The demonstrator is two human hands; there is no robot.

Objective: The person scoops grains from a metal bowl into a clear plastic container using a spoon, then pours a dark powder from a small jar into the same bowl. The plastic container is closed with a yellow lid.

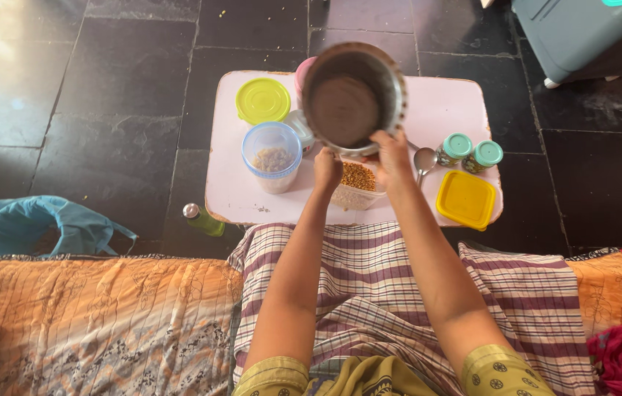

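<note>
Seated, looking down over my lap at a small pink table (443, 110) on dark floor tiles.

Both hands up, holding a round steel pot (352, 95) tilted toward me, so I see into it. Inside looks dark and dull; cannot tell whether anything is in it. The pot hangs above the middle of the table, covering part of the far edge.

Right hand (391, 154): fingers closed on the pot's near rim, thumb side up. Firm hold.

Left hand (327, 169): closed into a fist just below the rim, to the left of the right hand. Whether it grips the rim or a handle I cannot tell; it is right against the pot's underside.

Below the hands, near the table's near edge: a clear tub (357, 183) of brown grains, lid off.

Left of it, a clear tub with a blue rim (272, 155), a few grains at the bottom. Beyond that, by the far left corner, a lime lid (262, 100).

Right side: a spoon (424, 161) just beside my right hand, then two small jars with teal caps (470, 152) standing together. A yellow square lid (465, 199) lies at the near right corner.

Off the table: a green bottle (203, 220) on the floor by the near left corner; a blue bag (39, 224) farther left.
</note>
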